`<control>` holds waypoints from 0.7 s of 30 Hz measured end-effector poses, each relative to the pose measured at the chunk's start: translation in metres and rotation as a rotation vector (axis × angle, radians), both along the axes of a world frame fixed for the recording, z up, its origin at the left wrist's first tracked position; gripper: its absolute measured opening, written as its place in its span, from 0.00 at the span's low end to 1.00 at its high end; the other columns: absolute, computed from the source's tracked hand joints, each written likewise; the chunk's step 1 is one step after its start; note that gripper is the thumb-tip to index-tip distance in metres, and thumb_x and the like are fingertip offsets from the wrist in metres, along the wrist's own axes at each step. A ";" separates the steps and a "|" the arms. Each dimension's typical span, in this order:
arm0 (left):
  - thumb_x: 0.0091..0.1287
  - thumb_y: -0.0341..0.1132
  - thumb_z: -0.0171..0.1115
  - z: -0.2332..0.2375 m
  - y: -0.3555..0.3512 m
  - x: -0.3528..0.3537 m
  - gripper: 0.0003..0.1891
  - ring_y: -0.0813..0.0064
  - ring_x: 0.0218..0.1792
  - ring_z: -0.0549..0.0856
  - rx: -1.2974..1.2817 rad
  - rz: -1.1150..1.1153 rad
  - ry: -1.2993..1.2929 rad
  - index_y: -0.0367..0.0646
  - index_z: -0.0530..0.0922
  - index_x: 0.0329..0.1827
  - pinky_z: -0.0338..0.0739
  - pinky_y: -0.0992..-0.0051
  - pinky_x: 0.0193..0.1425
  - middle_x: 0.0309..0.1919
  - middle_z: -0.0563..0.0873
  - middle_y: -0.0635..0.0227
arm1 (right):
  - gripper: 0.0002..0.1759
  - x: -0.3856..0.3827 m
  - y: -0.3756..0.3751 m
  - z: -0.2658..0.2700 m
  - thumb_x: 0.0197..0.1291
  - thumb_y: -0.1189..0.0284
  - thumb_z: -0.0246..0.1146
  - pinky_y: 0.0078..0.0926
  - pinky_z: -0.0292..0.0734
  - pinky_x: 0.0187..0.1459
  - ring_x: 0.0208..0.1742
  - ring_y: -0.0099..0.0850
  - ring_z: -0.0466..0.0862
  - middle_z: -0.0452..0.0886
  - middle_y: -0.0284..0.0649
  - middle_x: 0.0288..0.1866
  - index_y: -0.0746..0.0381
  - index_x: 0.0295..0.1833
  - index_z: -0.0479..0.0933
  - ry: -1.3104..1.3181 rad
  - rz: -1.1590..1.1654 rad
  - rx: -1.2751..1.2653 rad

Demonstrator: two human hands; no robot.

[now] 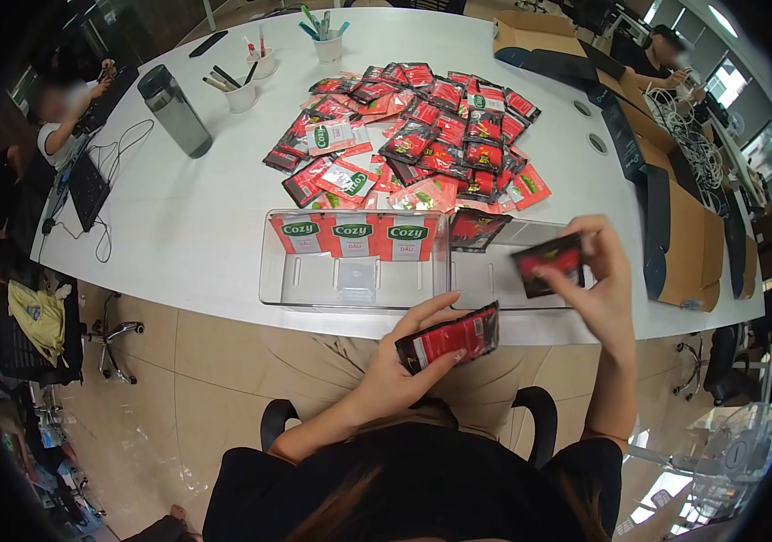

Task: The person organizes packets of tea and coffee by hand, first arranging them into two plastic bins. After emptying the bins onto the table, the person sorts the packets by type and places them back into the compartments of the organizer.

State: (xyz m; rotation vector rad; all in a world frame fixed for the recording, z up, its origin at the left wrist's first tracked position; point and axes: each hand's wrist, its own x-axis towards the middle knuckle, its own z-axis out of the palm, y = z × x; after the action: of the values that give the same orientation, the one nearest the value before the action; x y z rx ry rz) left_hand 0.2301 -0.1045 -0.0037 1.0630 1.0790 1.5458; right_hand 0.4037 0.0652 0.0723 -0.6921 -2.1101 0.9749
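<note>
My left hand [404,366] is closed on a black-and-red sachet [451,340], held in front of the table edge. Between the thumb and fingers of my right hand [604,285] is another black-and-red sachet [547,266], tilted over the right clear bin [517,294]. A dark sachet [476,230] leans at that bin's back left. Three pink Cozy sachets [353,235] stand in a row along the back wall of the left clear bin [350,305]. Behind both bins spreads a heap of mixed red, black and pink sachets [431,126].
A grey bottle [175,110] and cups of pens [240,94] stand at the left and back. Opened cardboard boxes [684,244] line the right table edge. A keyboard [89,190] and cables lie at the left edge. Other people sit at both far sides.
</note>
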 end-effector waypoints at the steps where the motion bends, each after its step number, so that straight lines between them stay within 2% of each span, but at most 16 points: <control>1: 0.62 0.22 0.65 -0.004 0.001 0.000 0.32 0.76 0.55 0.80 0.015 0.021 0.039 0.37 0.63 0.70 0.74 0.76 0.61 0.56 0.80 0.59 | 0.20 0.002 0.007 -0.001 0.50 0.84 0.70 0.19 0.76 0.44 0.42 0.19 0.81 0.81 0.35 0.38 0.64 0.48 0.72 0.087 -0.064 -0.025; 3: 0.63 0.23 0.65 -0.011 0.001 -0.003 0.28 0.78 0.56 0.79 0.042 0.059 0.119 0.37 0.67 0.67 0.73 0.77 0.60 0.57 0.80 0.58 | 0.19 0.008 0.017 -0.005 0.51 0.85 0.67 0.18 0.76 0.43 0.40 0.20 0.82 0.81 0.34 0.36 0.64 0.50 0.74 0.055 -0.112 -0.101; 4: 0.59 0.21 0.69 -0.009 0.002 -0.002 0.28 0.79 0.52 0.81 -0.014 0.059 -0.018 0.36 0.70 0.63 0.76 0.79 0.56 0.52 0.82 0.60 | 0.18 0.010 0.023 -0.010 0.51 0.84 0.67 0.17 0.76 0.42 0.39 0.20 0.82 0.81 0.34 0.36 0.64 0.49 0.75 0.023 -0.122 -0.119; 5: 0.57 0.19 0.69 -0.009 0.003 -0.002 0.29 0.78 0.51 0.82 0.037 0.078 0.039 0.36 0.70 0.62 0.76 0.78 0.56 0.51 0.82 0.60 | 0.18 0.013 0.031 -0.018 0.52 0.84 0.67 0.17 0.76 0.42 0.39 0.21 0.83 0.81 0.34 0.35 0.65 0.49 0.76 -0.009 -0.131 -0.136; 6: 0.56 0.17 0.70 -0.009 0.003 -0.002 0.30 0.77 0.50 0.82 0.090 0.098 0.095 0.36 0.69 0.62 0.77 0.78 0.56 0.49 0.83 0.61 | 0.12 0.017 0.041 -0.034 0.52 0.83 0.68 0.17 0.77 0.40 0.37 0.21 0.83 0.83 0.35 0.36 0.66 0.44 0.80 -0.062 -0.118 0.015; 7: 0.54 0.15 0.70 -0.008 0.006 0.000 0.31 0.76 0.49 0.83 0.146 0.118 0.150 0.36 0.69 0.61 0.78 0.77 0.55 0.48 0.83 0.62 | 0.11 0.018 0.045 -0.035 0.52 0.82 0.68 0.17 0.77 0.40 0.37 0.22 0.83 0.84 0.36 0.36 0.66 0.43 0.80 -0.100 -0.116 0.018; 8: 0.51 0.15 0.72 -0.007 0.004 0.002 0.31 0.75 0.49 0.84 0.108 0.120 0.071 0.35 0.70 0.59 0.79 0.76 0.55 0.47 0.83 0.62 | 0.10 0.014 0.046 -0.036 0.52 0.82 0.68 0.18 0.77 0.40 0.37 0.23 0.84 0.84 0.37 0.37 0.66 0.42 0.81 -0.136 -0.110 0.019; 9: 0.51 0.14 0.72 -0.009 0.003 0.002 0.30 0.75 0.49 0.83 0.105 0.132 0.099 0.34 0.70 0.58 0.79 0.76 0.55 0.46 0.83 0.62 | 0.09 0.010 0.046 -0.037 0.52 0.81 0.69 0.19 0.78 0.39 0.36 0.24 0.84 0.85 0.38 0.37 0.67 0.40 0.81 -0.172 -0.103 0.020; 13: 0.50 0.14 0.72 -0.017 0.001 0.001 0.29 0.75 0.48 0.83 0.133 0.184 0.200 0.33 0.72 0.56 0.78 0.76 0.55 0.45 0.83 0.61 | 0.10 -0.001 0.053 -0.041 0.51 0.78 0.70 0.24 0.79 0.35 0.37 0.32 0.82 0.84 0.39 0.35 0.64 0.40 0.82 -0.239 -0.065 0.360; 14: 0.50 0.14 0.73 -0.018 0.002 0.001 0.29 0.76 0.48 0.83 0.154 0.195 0.223 0.33 0.72 0.56 0.78 0.76 0.55 0.45 0.83 0.61 | 0.09 -0.006 0.054 -0.042 0.49 0.77 0.71 0.28 0.77 0.35 0.38 0.34 0.80 0.82 0.37 0.34 0.63 0.38 0.82 -0.178 -0.048 0.348; 17: 0.55 0.18 0.71 -0.023 0.002 -0.003 0.24 0.72 0.47 0.84 0.225 0.179 0.235 0.33 0.72 0.55 0.79 0.73 0.54 0.45 0.83 0.60 | 0.11 -0.009 0.062 -0.038 0.48 0.77 0.71 0.31 0.76 0.40 0.42 0.35 0.79 0.81 0.35 0.39 0.61 0.39 0.80 -0.253 0.002 0.510; 20: 0.61 0.18 0.65 -0.036 0.004 -0.005 0.17 0.69 0.53 0.83 0.284 0.102 -0.075 0.32 0.75 0.54 0.74 0.76 0.62 0.49 0.84 0.58 | 0.16 -0.011 0.064 -0.031 0.47 0.76 0.72 0.33 0.73 0.47 0.47 0.36 0.77 0.79 0.34 0.45 0.58 0.44 0.78 -0.383 0.014 0.561; 21: 0.64 0.19 0.62 -0.044 0.007 -0.006 0.20 0.66 0.57 0.80 0.369 0.074 -0.129 0.32 0.70 0.59 0.72 0.75 0.64 0.53 0.81 0.55 | 0.23 -0.011 0.065 -0.031 0.46 0.76 0.73 0.34 0.71 0.51 0.48 0.36 0.77 0.79 0.34 0.47 0.56 0.50 0.76 -0.447 0.022 0.554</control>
State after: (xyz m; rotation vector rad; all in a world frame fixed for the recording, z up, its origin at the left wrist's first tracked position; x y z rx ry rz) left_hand 0.2240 -0.0977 -0.0475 1.1575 0.7686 1.8949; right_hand 0.3932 0.1303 0.0413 -0.6340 -2.6169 0.2130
